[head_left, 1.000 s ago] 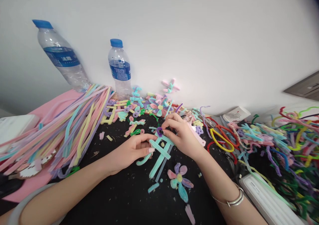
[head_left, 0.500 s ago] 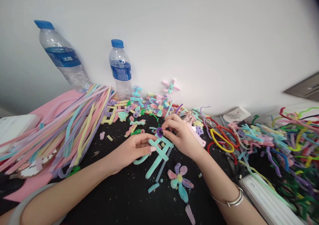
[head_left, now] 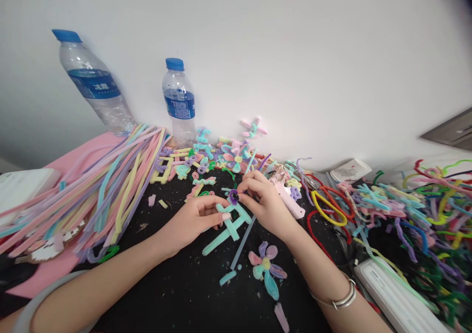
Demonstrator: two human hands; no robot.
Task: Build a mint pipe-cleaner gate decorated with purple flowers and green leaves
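Note:
Between my hands is a mint-green pipe cleaner frame made of crossed, flattened strips. My left hand pinches its left side between thumb and fingers. At the top of the frame my right hand pinches a small purple pipe cleaner ring with thumb and forefinger. A purple tip sticks up behind the right fingers. Below the frame lies a pale straight strip, with a short teal piece near its lower end. A multicoloured pipe cleaner flower rests on the black tabletop to the right.
Pastel pipe cleaners fan out at the left, before two water bottles. Small finished shapes line the wall. Red-and-yellow-handled scissors, a white device and tangled pipe cleaners lie at the right.
The mint-green frame has turned, its lower end swinging to the left. The purple ring has shifted slightly left with my right fingers. Both hands keep their grip.

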